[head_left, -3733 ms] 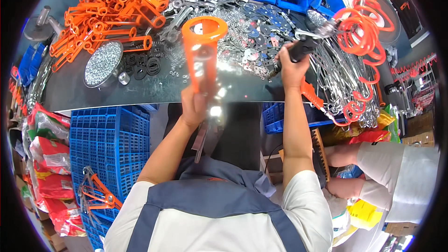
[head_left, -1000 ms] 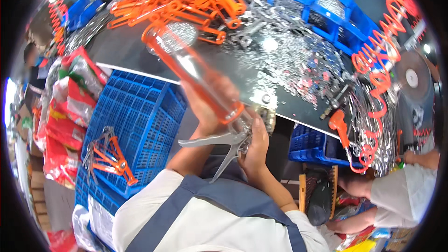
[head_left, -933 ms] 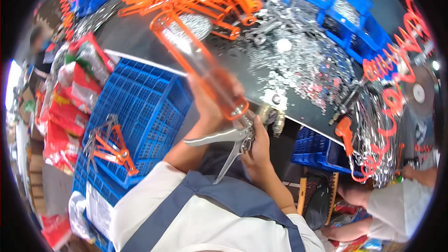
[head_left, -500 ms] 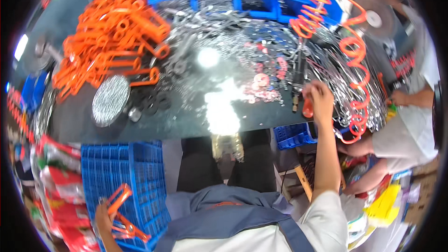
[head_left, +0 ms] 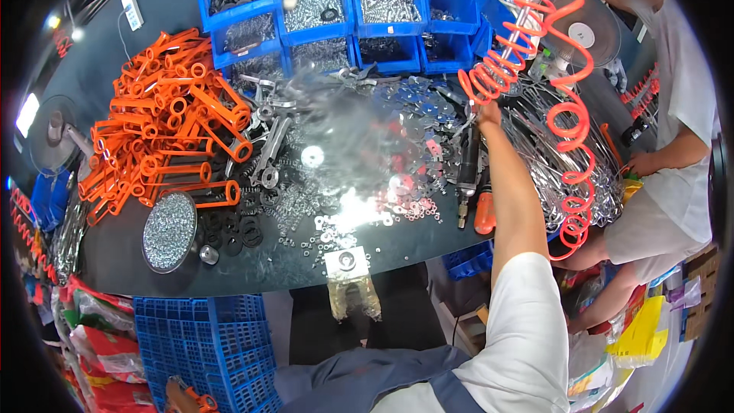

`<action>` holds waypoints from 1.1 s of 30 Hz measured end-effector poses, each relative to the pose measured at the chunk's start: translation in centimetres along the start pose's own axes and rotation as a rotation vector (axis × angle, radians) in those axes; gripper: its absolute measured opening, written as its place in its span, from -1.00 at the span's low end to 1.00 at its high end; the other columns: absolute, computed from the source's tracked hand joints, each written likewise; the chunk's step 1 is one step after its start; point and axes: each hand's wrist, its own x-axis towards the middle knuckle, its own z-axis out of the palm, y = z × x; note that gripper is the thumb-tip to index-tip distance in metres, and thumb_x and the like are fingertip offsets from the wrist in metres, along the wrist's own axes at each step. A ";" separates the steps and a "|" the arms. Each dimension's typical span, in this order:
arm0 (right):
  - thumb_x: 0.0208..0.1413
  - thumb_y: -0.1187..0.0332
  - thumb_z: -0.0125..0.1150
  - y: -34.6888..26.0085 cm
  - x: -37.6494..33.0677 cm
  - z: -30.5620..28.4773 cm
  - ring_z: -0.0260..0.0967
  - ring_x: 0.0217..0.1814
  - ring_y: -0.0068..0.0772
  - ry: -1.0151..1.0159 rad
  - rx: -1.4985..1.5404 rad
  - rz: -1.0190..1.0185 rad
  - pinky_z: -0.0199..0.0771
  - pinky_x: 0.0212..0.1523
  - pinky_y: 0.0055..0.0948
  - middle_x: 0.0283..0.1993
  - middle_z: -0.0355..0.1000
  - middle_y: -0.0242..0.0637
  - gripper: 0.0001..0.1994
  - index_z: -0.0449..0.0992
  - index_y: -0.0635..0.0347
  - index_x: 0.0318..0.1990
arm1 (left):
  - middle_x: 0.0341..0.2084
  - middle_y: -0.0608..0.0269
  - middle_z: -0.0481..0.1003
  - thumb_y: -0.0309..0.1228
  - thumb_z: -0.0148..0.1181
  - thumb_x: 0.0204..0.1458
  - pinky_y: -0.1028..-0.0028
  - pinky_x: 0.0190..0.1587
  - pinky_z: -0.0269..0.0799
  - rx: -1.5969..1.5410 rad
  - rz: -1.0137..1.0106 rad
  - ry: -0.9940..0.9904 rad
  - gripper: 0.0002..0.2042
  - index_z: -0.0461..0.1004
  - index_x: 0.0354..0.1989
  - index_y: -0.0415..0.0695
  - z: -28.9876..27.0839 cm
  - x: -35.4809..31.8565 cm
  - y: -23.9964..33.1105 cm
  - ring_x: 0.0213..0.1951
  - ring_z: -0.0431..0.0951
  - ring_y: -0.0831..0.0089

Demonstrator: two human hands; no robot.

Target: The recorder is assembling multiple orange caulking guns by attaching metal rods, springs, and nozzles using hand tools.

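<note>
My right arm stretches over the dark table [head_left: 115,260], and my right hand [head_left: 489,116] is at its far right, by the lower end of an orange coiled air hose [head_left: 562,118]. Just below the hand lies a black pneumatic screwdriver [head_left: 466,172] with an orange-handled tool [head_left: 485,214] beside it. The fingers are turned away, so their grip is hidden. My left hand [head_left: 177,395] shows only as a sliver at the lower edge, down in a blue plastic crate [head_left: 206,333], touching an orange tool [head_left: 202,399].
A heap of orange plastic handles [head_left: 164,134] covers the table's left. Blue bins [head_left: 321,19] of screws line the back. Washers, springs and metal levers [head_left: 336,160] are strewn across the middle, with a round tray of screws [head_left: 168,231]. A seated person in white [head_left: 673,138] works at the right.
Earlier both hands held an orange tube with a metal trigger frame at my chest. It has gone from my hands; the left hand dropped into the blue crate and the right reached out to the hose.
</note>
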 end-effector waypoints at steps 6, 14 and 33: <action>-0.07 0.39 0.17 -2.2 -9.5 -8.2 0.41 -0.16 0.09 0.524 -0.291 -0.343 0.43 -0.21 -0.08 -0.24 0.43 0.01 -0.73 0.36 0.25 -0.19 | -0.08 -0.02 0.43 -0.67 0.00 -0.06 0.25 0.07 0.29 -0.202 0.051 0.079 -0.70 0.42 -0.10 -0.30 -2.7 4.0 10.3 -0.01 0.41 0.04; -0.15 0.59 0.26 0.2 -33.9 -11.6 0.32 -0.39 -0.20 0.532 0.084 -0.443 0.31 -0.40 -0.34 -0.39 0.34 -0.20 -0.80 0.37 0.20 -0.38 | -0.15 0.08 0.50 -0.59 -0.02 0.11 0.43 -0.05 0.43 -1.207 0.149 -0.354 -0.80 0.45 -0.12 -0.33 -6.4 12.0 31.8 -0.12 0.52 0.33; -0.16 0.59 0.27 -10.8 -40.9 -3.5 0.41 -0.30 -0.33 -0.289 0.664 -0.731 0.43 -0.28 -0.45 -0.18 0.45 -0.18 -0.72 0.46 0.20 -0.22 | 0.04 0.00 0.33 -0.37 0.13 0.07 0.24 -0.02 0.43 -2.095 -0.278 -0.460 -0.39 0.03 0.28 -0.19 -8.6 7.8 36.8 -0.04 0.44 0.24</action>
